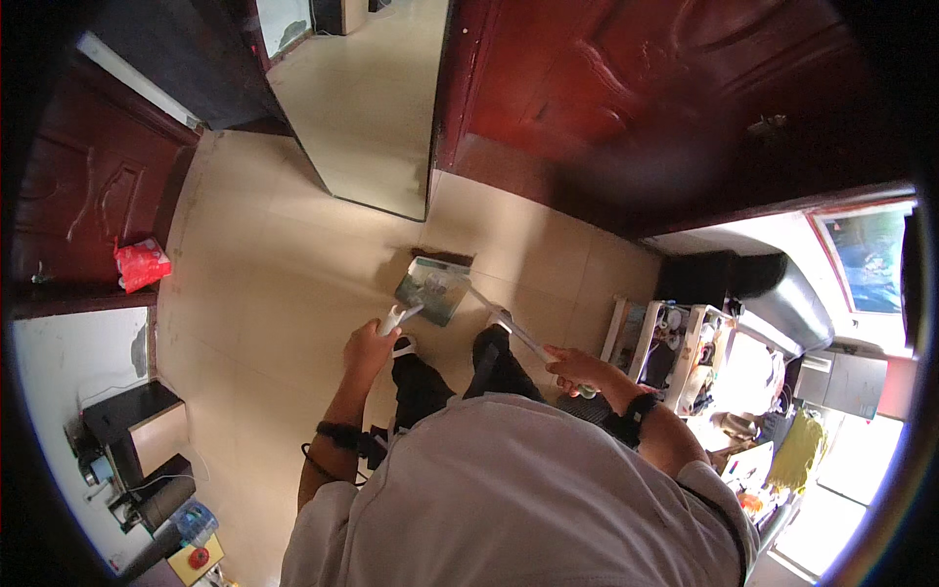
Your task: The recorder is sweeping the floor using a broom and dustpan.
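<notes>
My left hand (367, 348) is closed around the pale handle (396, 318) of a long-handled dustpan. Its greenish, see-through pan (433, 290) rests on the tiled floor just ahead of my feet, with some greyish matter visible in it. Over on the right, my right hand (583, 368) grips a broom's light-coloured stick (513, 328), which slants down and leftward to the pan. A dark strip (447, 254) lies along the pan's far edge; whether it is broom bristles or shadow, I cannot tell.
A tall mirror (367, 125) stands beyond the dustpan, beside a dark red door (587, 95). On the left, a red plastic bag (142, 265) hangs by another door (88, 172). A loaded shelf rack (671, 352) is at right. Black furniture (132, 414) and a water bottle (196, 519) are at lower left.
</notes>
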Demonstrator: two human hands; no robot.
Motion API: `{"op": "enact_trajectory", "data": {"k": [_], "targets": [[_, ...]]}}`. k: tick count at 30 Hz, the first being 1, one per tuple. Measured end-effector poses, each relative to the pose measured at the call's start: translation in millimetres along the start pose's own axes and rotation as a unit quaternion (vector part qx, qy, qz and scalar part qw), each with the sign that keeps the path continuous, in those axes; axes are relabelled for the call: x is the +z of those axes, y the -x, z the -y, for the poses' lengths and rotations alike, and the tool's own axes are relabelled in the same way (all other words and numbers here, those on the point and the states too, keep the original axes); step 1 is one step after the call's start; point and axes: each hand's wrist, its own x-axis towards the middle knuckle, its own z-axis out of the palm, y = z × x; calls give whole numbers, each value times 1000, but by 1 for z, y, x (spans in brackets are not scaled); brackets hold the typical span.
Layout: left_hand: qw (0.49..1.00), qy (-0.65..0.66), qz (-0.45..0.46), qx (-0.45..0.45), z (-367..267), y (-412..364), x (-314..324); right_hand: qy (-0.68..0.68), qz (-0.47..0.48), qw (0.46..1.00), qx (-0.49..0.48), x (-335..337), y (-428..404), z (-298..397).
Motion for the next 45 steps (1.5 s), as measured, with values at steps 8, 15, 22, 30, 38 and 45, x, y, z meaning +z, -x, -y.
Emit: {"op": "enact_trajectory", "data": {"k": [8,15,22,30,38,45], "targets": [[999,-14,29,17,80,12,-57,-542,125,760,335,15,20,86],[998,-51,17,42,133,16,-87,-279,-34,939,199,70,-27,96],[995,-59,23,80,152,7,-97,-276,-39,922,267,144,-67,145],[993,-38,27,112,169,-7,-96,-489,82,851,174,179,-11,144],[988,-51,67,129,160,-2,-97,-367,-73,888,267,157,37,125],[972,-100,137,165,118,-5,-80,-327,-176,888,272,164,8,107]]}}
